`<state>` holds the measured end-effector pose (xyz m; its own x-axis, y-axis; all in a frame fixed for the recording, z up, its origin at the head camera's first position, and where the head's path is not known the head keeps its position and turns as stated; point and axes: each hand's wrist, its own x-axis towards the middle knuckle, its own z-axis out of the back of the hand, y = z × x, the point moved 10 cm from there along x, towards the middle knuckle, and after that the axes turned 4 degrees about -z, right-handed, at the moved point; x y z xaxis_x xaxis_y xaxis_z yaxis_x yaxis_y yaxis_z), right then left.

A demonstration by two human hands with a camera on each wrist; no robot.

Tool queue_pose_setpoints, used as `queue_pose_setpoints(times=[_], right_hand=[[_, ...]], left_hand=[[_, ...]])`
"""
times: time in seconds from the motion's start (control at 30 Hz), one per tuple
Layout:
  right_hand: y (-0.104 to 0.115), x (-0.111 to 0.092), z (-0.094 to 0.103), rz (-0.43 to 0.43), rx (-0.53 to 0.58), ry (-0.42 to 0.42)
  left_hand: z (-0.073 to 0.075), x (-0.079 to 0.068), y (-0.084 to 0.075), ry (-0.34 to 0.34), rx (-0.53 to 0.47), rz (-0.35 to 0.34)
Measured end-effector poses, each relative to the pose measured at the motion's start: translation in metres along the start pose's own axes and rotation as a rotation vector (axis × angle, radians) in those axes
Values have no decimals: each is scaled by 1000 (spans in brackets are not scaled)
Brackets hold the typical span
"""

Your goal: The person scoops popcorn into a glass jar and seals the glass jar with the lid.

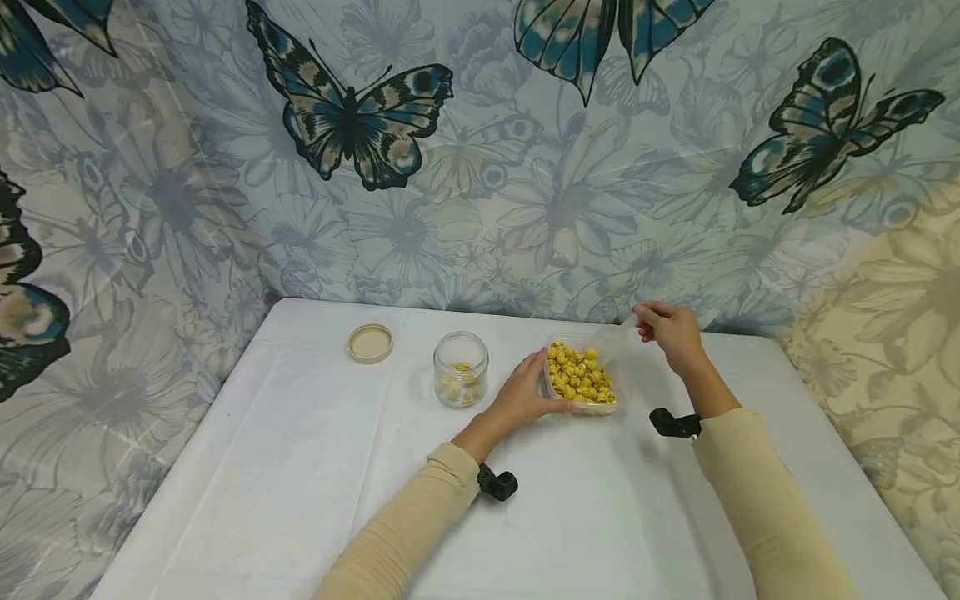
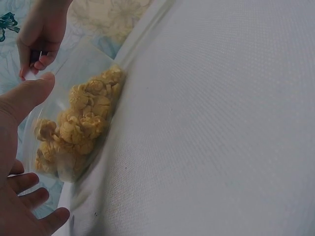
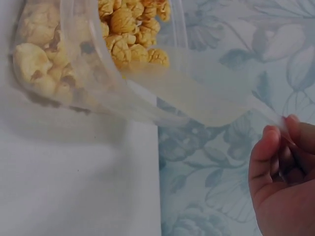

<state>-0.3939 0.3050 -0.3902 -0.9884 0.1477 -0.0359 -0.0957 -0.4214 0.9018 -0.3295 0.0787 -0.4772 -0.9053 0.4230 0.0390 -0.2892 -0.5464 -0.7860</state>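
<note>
Beige sleeves (image 1: 765, 492) come in over the near side of the tabletop (image 1: 300, 467), a small black wrist camera (image 1: 497, 482) at each cuff. Ahead of them, the left hand (image 1: 525, 387) is spread wide, thumb along the near edge of a clear plastic tub (image 1: 595, 409) and fingers at its left side, probably to brace the tub against a sideways pull. Thumb and fingertips of the right hand (image 1: 670, 333) come together in a narrow pinch on a translucent film (image 3: 197, 105), which stretches from the rim up to the right; holding it high and outward seems meant to keep it off the opening. The tub sits right of the middle, close to the tabletop's far edge, well filled with yellow popcorn (image 1: 576, 375), most likely kept level so nothing spills. That raised film veils the right part of the mouth, leaving the left part easier to reach. On the other side, the left hand and forearm bar the direct way between the tub and a glass jar (image 1: 439, 375), which holds a few yellow pieces at its bottom. Beyond the jar, toward the far left corner, a round lid (image 1: 370, 343) lies flat. Butterfly-printed cloth (image 1: 480, 217) rises behind the far edge, limiting room there.
</note>
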Motion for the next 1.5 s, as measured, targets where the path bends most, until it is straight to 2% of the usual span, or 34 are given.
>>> queue_pose_setpoints(times=[0.43, 0.57, 0.73, 0.97, 1.13, 1.3, 1.5], right_hand=[[-6, 6, -1, 20, 66, 22], [-9, 10, -8, 24, 95, 47], [-15, 12, -17, -2, 103, 90], [-24, 8, -17, -26, 97, 124], [-34, -2, -15, -78, 141, 139], [-47, -14, -20, -159, 115, 138], [-64, -29, -24, -320, 183, 46]], left_hand=[[0, 0, 0, 5, 10, 3], [0, 1, 1, 1, 21, 13], [0, 2, 0, 7, 17, 19], [0, 2, 0, 0, 22, 13], [-1, 2, 2, 0, 19, 4], [-1, 3, 2, 0, 20, -5], [-1, 3, 2, -6, 27, -10]])
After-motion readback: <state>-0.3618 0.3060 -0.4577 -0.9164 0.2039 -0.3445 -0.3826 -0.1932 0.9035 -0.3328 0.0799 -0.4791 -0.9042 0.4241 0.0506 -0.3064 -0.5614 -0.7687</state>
